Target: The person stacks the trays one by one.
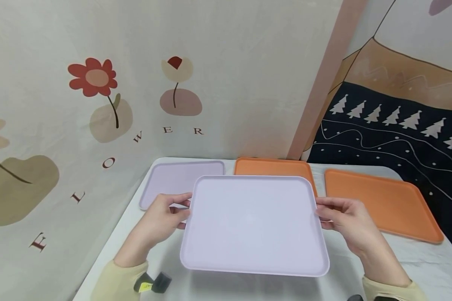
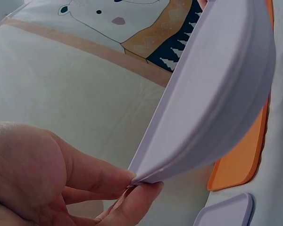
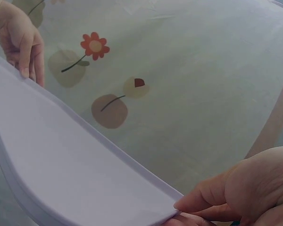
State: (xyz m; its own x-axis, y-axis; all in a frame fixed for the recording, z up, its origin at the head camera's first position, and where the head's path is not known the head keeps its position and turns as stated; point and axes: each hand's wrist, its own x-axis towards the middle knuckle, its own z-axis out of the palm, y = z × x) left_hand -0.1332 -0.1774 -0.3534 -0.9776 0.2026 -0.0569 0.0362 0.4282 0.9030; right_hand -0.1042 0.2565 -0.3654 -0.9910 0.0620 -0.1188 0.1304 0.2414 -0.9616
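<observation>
A pale lilac rectangular tray (image 1: 254,225) with rounded corners and a low rim is held up over the white table, its inner face toward the head camera. My left hand (image 1: 163,219) pinches its left edge between thumb and fingers, as the left wrist view shows close up on the tray (image 2: 203,89). On the opposite edge my right hand (image 1: 344,221) pinches the rim; in the right wrist view its thumb lies on top of the tray (image 3: 75,160) and the fingers go below. Nothing lies in the tray.
Behind the held tray lie another lilac tray (image 1: 181,179) at the back left and an orange tray (image 1: 273,166) in the middle, partly hidden. A second orange tray (image 1: 384,205) rests at the right. A printed cloth (image 1: 241,75) hangs behind the white table (image 1: 410,259).
</observation>
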